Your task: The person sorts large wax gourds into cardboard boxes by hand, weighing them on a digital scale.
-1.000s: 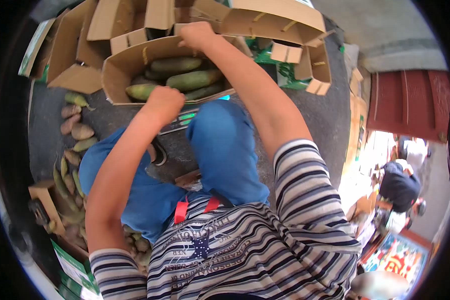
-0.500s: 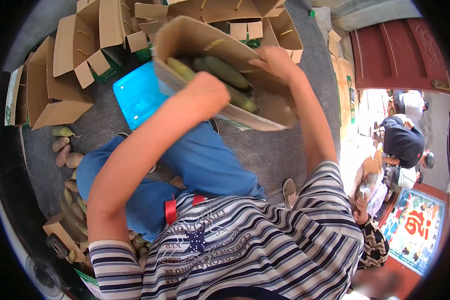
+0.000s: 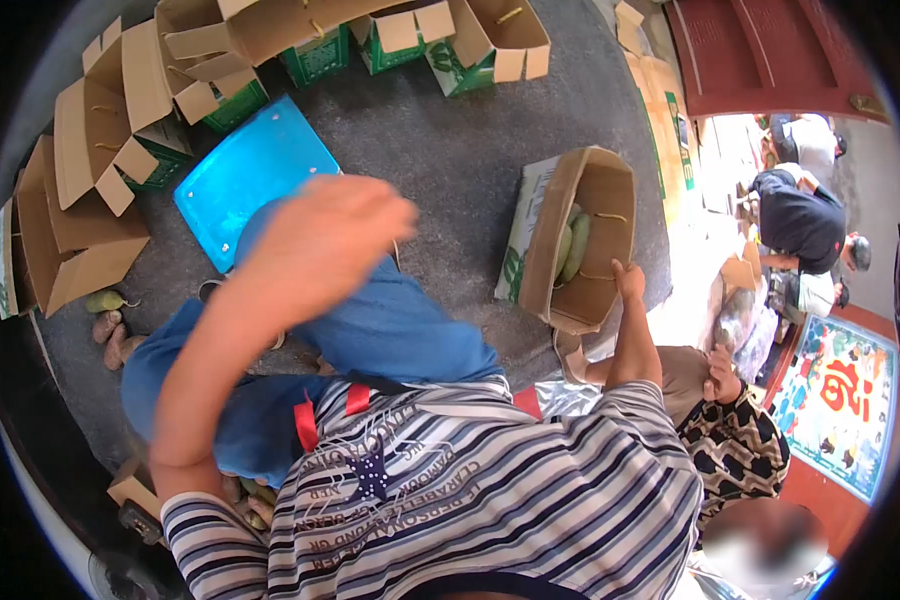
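Note:
My right hand [image 3: 627, 282] grips the near rim of an open cardboard box [image 3: 592, 285]. Inside it lie long green radishes [image 3: 575, 245], partly hidden by the box wall. The box is on the dark floor to my right, its opening tilted toward me. My left hand [image 3: 348, 222] is over my bent knee, apart from the box and smeared by motion, so its fingers cannot be made out. Beyond that hand is a blue plastic stool or board [image 3: 255, 180].
Open cardboard boxes [image 3: 95, 150] line the far and left floor. Loose radishes [image 3: 108, 325] lie at my left. Close on the right is a person in a patterned sleeve [image 3: 735, 440]; other people [image 3: 800, 220] are farther off, near a red door [image 3: 780, 60].
The box of green radishes has moved from in front of me to the floor at my right. My left hand has come off it; my right hand still holds its rim.

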The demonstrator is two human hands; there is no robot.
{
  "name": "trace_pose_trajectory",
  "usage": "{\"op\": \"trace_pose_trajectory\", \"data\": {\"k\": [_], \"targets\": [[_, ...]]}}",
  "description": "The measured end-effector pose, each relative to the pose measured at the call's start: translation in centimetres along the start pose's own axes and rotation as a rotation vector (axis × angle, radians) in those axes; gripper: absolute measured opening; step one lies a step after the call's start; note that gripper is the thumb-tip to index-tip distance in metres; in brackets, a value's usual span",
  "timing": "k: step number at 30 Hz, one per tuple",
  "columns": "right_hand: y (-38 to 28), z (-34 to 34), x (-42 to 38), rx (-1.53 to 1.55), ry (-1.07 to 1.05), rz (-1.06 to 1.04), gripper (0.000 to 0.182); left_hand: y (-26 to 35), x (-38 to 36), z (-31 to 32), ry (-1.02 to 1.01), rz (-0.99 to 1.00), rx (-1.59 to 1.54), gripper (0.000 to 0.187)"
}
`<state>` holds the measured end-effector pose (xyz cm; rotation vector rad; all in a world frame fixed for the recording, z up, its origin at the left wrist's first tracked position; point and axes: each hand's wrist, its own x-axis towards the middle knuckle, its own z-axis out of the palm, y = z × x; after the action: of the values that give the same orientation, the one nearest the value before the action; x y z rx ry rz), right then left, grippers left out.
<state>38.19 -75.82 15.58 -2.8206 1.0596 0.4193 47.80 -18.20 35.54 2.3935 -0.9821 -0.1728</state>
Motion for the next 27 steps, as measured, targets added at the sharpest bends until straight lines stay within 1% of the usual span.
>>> {"op": "trace_pose_trajectory", "data": {"k": [1,3,5,6,8,9,11,12,14,16,17,18,19,20,22,23,24,25,26,27], "targets": [[1.2,0.2,-0.5,0.021,0.037,0.050,0.048,-0.5,-1.3,-1.5,0.026,-0.133,-0.025,0.020],[4.2,1.7,-0.1,0.063,0.108,0.136,0.049,-2.1,-4.0,-3.6,0.063,-0.316,0.085,0.018],[5.8,2.9,0.2,0.125,0.155,0.202,0.048,-3.5,-6.0,-4.5,0.236,-0.337,-0.030,0.019],[6.2,3.2,0.3,0.158,0.183,0.236,0.047,-4.2,-6.9,-4.5,0.233,-0.380,-0.039,0.019],[6.0,2.6,-0.1,0.150,0.110,0.280,0.046,-5.1,-8.4,-4.4,0.233,-0.467,-0.054,0.018],[5.4,2.0,-0.1,0.150,0.076,0.298,0.046,-5.6,-8.6,-4.2,0.205,-0.480,-0.022,0.019],[3.7,0.9,0.0,0.096,0.308,0.294,0.041,-6.6,-9.0,-3.6,0.157,-0.511,0.041,0.019],[2.4,0.2,0.3,0.070,0.427,0.285,0.040,-7.6,-9.4,-3.2,0.083,-0.521,0.168,0.020],[-1.6,-1.5,1.8,0.078,0.638,0.092,0.037,-9.6,-10.1,-2.2,-0.060,-0.547,0.423,0.022],[-7.3,-2.8,3.4,0.214,0.698,-0.257,0.033,-10.0,-10.5,-1.6,-0.122,-0.587,0.413,0.025],[-10.9,-3.1,3.8,0.299,0.660,-0.358,0.032,-10.0,-10.6,-1.6,-0.152,-0.607,0.410,0.026],[-14.8,-3.4,3.7,0.383,0.618,-0.460,0.031,-9.8,-10.6,-1.9,-0.138,-0.610,0.366,0.028],[-19.1,-3.7,3.1,0.432,0.560,-0.526,0.029,-9.7,-10.6,-2.0,-0.135,-0.623,0.385,0.027],[-23.4,-4.4,2.1,0.502,0.540,-0.707,0.025,-9.7,-10.5,-2.0,-0.131,-0.637,0.403,0.027],[-31.9,-5.6,-0.4,0.630,0.303,-0.856,0.024,-10.4,-11.1,-1.6,-0.115,-0.636,0.445,0.027],[-36.0,-6.1,-1.6,0.681,0.205,-0.883,0.025,-10.6,-11.3,-1.4,-0.128,-0.649,0.437,0.027],[-39.6,-6.4,-2.3,0.816,0.059,-0.939,0.028,-10.6,-11.3,-1.3,-0.140,-0.661,0.429,0.027],[-43.4,-7.2,-3.5,0.972,-0.132,-0.997,0.032,-10.5,-11.2,-1.2,-0.151,-0.671,0.422,0.027],[-46.9,-7.6,-3.8,1.034,-0.287,-0.971,0.037,-10.4,-11.0,-1.1,-0.166,-0.704,0.386,0.028],[-50.1,-8.3,-4.9,1.163,-0.447,-0.904,0.041,-10.3,-11.0,-0.9,-0.167,-0.698,0.390,0.027]]}}
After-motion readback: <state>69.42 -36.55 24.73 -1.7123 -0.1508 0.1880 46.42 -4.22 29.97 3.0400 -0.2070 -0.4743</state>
